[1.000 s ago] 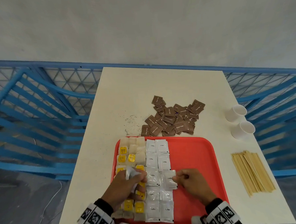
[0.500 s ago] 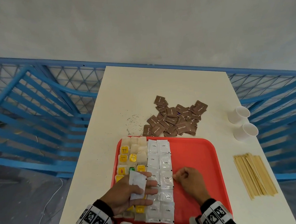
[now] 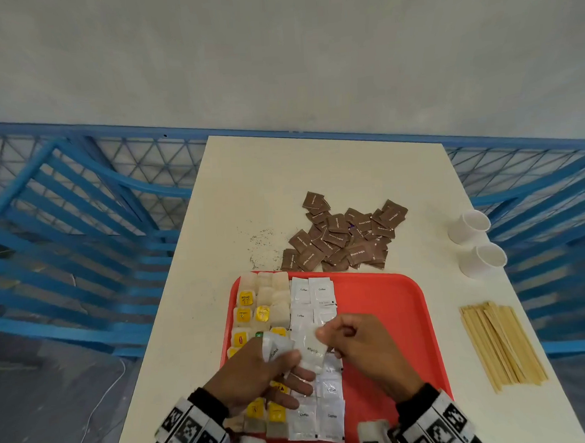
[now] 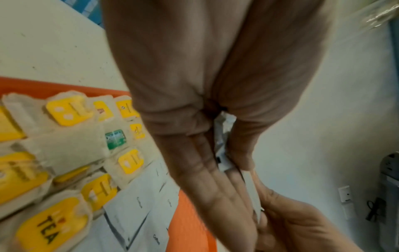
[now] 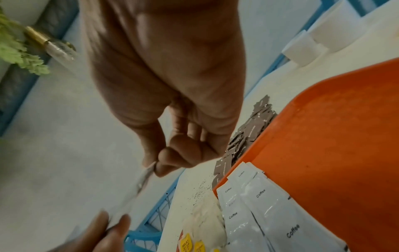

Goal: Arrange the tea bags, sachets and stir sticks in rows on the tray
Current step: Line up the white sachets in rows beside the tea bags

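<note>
Cream table (image 3: 316, 185) against a grey wall, blue metal railing (image 3: 79, 234) behind and on both sides. Loose dark specks (image 3: 261, 240) on the tabletop just past the tray's far left corner. Red tray (image 3: 392, 311) sits at the near edge. Its left part holds tea bags (image 3: 252, 309) with yellow tags in columns, then two columns of white coffee sachets (image 3: 310, 290) just right of them; right half of the tray is bare. Left hand (image 3: 256, 377) hovers over the tea bag/sachet boundary, thumb clamping a few white sachets (image 3: 275, 347) against straight fingers, covering the middle rows. Right hand (image 3: 367, 350) meets it, thumb and forefinger pinching the edge of one held sachet (image 3: 311, 348); other fingers curled in. Right wrist view confirms the pinch on the sachet edge (image 5: 149, 172). Both hands block the middle of the sachet columns. Beyond the tray: pile of brown sugar sachets (image 3: 346, 235), unsorted, touching the tray's far rim. Further right, two white paper cups (image 3: 474, 241) near the table edge. Bundle of wooden stir sticks (image 3: 500, 345) lies on the table right of the tray, apart from it
</note>
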The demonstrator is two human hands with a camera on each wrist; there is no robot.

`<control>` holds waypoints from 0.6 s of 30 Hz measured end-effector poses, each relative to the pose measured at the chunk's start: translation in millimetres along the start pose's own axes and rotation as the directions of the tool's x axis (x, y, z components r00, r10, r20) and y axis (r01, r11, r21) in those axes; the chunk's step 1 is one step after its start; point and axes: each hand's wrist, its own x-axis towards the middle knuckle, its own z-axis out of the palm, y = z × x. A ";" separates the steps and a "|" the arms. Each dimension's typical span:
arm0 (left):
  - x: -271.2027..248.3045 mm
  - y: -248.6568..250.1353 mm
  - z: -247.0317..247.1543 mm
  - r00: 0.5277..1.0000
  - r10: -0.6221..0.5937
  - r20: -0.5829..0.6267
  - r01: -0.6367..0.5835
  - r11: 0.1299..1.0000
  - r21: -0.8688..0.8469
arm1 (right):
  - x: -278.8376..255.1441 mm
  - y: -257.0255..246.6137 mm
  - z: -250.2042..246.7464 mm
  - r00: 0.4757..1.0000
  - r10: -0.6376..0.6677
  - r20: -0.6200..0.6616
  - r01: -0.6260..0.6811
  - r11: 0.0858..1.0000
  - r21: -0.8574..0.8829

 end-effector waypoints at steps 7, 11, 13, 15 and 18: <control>3.1 -3.6 -5.6 0.971 0.132 -0.201 -0.118 0.990 0.079 | -1.0 3.4 -2.0 0.994 0.086 0.060 -0.093 0.989 0.116; 8.8 12.1 -12.1 0.950 0.272 -0.156 -0.210 0.922 0.325 | 0.2 0.0 -16.0 0.947 0.099 0.307 0.014 0.938 -0.347; 13.1 22.0 -11.2 0.932 0.351 -0.088 -0.266 0.831 0.489 | 4.8 -6.9 -21.6 0.961 0.060 0.270 0.070 0.891 -0.448; 18.4 28.6 -8.9 0.913 0.408 -0.026 -0.319 0.749 0.581 | 7.1 -17.8 -21.0 0.979 -0.067 0.194 0.150 0.880 -0.452; 23.6 33.1 -4.2 0.896 0.437 0.077 -0.378 0.662 0.648 | 9.2 -23.0 -11.5 0.965 -0.182 0.190 0.248 0.871 -0.424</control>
